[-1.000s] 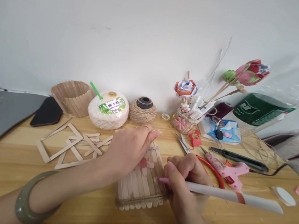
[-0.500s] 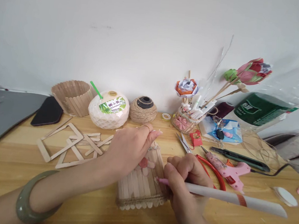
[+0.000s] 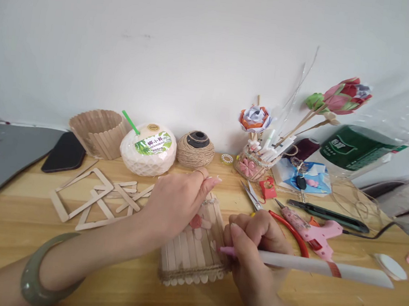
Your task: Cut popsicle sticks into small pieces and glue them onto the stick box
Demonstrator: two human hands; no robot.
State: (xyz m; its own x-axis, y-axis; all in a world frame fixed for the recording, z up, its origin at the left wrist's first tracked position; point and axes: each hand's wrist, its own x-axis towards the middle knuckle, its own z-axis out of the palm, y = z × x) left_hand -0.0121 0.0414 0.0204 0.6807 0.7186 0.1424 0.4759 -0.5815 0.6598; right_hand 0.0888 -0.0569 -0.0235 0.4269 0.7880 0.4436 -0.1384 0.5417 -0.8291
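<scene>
A popsicle-stick craft piece [image 3: 188, 253] lies on the table, with twine along its near end and a painted flower [image 3: 196, 221] with a pink-red centre on its face. My left hand [image 3: 175, 201] lies over its far left part, fingers curled round the far side and mostly hidden, thumb pointing right. In my right hand [image 3: 253, 241], a white marker [image 3: 306, 264] with a pink tip end is pinched between thumb and fingers. Its tip sits just over the piece's right side, beside a small pale petal mark [image 3: 213, 244]; whether it touches is unclear.
Loose popsicle-stick frames [image 3: 100, 200] lie left. Behind stand a stick basket [image 3: 100, 135], a coconut [image 3: 148, 154], a twine spool [image 3: 195, 149] and a flower-decorated holder [image 3: 249, 167]. Scissors [image 3: 253, 194], red-handled pliers [image 3: 296, 235], a pink glue gun [image 3: 321, 238] and a cutter [image 3: 329, 216] lie right.
The marker tip has shifted slightly right, away from the small petal mark, and the petal mark shows more fully. My left hand keeps its place.
</scene>
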